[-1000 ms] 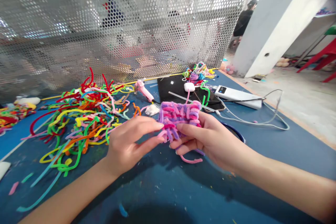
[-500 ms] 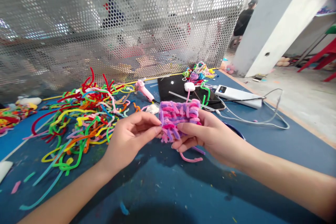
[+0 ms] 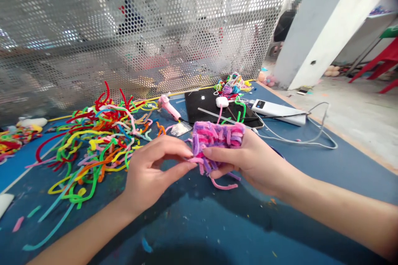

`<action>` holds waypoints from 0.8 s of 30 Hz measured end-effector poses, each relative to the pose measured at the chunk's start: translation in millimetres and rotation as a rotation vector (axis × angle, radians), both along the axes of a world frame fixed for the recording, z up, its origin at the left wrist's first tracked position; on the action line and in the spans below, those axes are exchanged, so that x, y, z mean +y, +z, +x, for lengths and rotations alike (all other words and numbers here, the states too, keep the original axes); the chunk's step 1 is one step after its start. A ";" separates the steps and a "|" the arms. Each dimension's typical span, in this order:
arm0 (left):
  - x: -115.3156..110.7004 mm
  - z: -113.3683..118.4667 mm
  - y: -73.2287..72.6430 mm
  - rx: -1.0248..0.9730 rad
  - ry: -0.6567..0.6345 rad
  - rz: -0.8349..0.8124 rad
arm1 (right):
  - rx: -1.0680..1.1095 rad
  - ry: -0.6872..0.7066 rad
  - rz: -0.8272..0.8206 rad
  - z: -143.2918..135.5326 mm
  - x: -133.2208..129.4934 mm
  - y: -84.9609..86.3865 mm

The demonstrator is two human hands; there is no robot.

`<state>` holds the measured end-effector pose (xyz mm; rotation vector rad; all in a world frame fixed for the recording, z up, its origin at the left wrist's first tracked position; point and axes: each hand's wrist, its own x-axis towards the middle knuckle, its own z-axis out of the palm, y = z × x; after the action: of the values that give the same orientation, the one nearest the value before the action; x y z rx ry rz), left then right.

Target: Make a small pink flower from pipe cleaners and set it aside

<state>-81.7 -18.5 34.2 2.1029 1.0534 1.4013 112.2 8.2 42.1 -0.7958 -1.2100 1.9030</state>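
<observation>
Blue table (image 3: 192, 223), perforated metal screen (image 3: 139, 45), white pillar (image 3: 323, 25)

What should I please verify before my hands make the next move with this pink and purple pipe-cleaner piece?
1. Right hand holds the pipe-cleaner piece: ok, thumb across its front.
2. Left hand is at the pink strand: ok, the strand lies between thumb and forefinger.
3. No end hangs loose: not ok, a pink tail dangles below.
4. Back of the piece is neat: cannot tell, it faces away.
5. Power bank is away from both hands: ok.
</observation>
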 end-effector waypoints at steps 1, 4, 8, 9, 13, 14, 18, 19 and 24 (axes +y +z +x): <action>-0.3 -0.6 0.1 0.065 0.001 0.091 | -0.002 0.001 -0.005 0.2 -0.5 0.2; -1.9 0.1 2.7 0.199 0.029 0.200 | -0.008 0.011 -0.021 0.2 -1.4 0.1; -4.3 4.8 7.8 0.083 0.073 -0.021 | 0.065 -0.010 -0.009 -0.3 -1.9 0.3; -4.4 5.7 8.5 0.027 0.082 -0.100 | 0.086 -0.023 -0.010 -0.3 -2.1 0.5; -1.6 5.1 7.4 -0.125 0.133 -0.348 | 0.140 -0.042 -0.034 0.4 -2.5 2.7; -0.4 4.2 6.3 -0.142 0.145 -0.376 | 0.147 -0.041 -0.038 0.7 -2.4 3.4; 2.3 1.6 2.7 -0.178 0.158 -0.408 | 0.140 -0.059 -0.060 0.8 -1.5 5.8; 2.3 1.6 2.3 -0.182 0.153 -0.410 | 0.133 -0.071 -0.068 0.4 -1.3 6.4; 1.1 2.8 2.3 -0.207 0.120 -0.427 | 0.064 -0.113 -0.093 -2.3 -1.5 9.3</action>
<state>-78.9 -17.5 36.6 1.5805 1.2768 1.2764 110.0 6.8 51.4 -0.8286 -1.0231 1.8878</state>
